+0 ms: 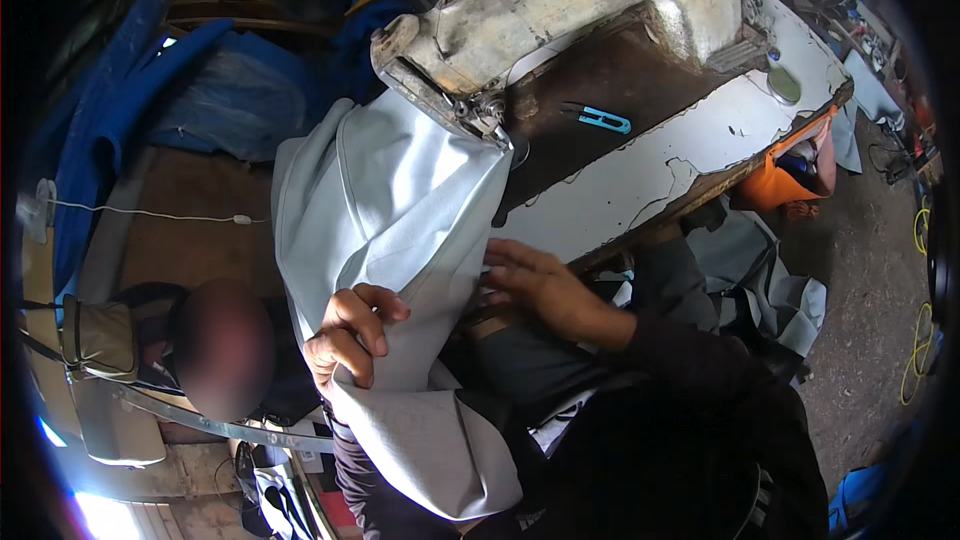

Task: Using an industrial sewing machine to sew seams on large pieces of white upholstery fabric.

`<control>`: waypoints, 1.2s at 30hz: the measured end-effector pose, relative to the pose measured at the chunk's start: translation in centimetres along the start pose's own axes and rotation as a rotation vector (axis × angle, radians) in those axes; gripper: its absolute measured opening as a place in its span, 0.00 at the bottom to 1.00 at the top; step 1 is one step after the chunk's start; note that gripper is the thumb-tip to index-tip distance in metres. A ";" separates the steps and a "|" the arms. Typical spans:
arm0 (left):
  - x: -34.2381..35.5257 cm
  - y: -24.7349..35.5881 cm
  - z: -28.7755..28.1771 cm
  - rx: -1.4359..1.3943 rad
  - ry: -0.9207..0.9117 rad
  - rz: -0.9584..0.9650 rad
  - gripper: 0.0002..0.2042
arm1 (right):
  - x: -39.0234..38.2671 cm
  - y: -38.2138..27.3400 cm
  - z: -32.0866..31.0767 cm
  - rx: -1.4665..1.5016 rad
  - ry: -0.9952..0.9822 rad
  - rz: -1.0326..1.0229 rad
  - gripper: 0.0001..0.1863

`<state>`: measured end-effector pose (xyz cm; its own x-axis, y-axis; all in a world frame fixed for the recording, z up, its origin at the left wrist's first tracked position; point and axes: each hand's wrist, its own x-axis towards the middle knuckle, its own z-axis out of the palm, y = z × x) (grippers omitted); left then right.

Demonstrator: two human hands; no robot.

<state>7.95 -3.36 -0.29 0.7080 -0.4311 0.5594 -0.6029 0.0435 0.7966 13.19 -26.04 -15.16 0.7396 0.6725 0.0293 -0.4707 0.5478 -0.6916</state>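
On the table, my grey cloth runs under the machine head toward my lap. My left hand pinches its fold; my right hand lies flat, open. I should keep it taut, feeding evenly.

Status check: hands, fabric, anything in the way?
Left hand gripping pale grey fabric. Right hand flat at its edge. Fabric under sewing machine head. Nothing blocking.

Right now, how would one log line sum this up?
left hand: gripping grey fabric | right hand: flat on fabric edge | fabric under sewing machine | blue snips on table
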 end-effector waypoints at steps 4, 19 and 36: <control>1.2 0.5 2.1 0.063 0.051 -0.028 0.24 | 2.3 5.3 3.3 0.106 -0.033 0.220 0.26; -1.5 -1.6 7.9 0.071 -0.473 -0.501 0.09 | -4.0 7.7 1.7 -1.134 -0.428 -0.490 0.14; -1.3 -0.5 7.6 -0.190 -0.180 -0.367 0.11 | -1.1 -5.6 -4.1 -1.888 0.102 -0.854 0.21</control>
<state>4.46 -9.68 -3.15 0.7768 -0.5984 0.1963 -0.2334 0.0160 0.9723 16.93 -31.91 -14.24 0.5053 0.5223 0.6869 0.8410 -0.4763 -0.2566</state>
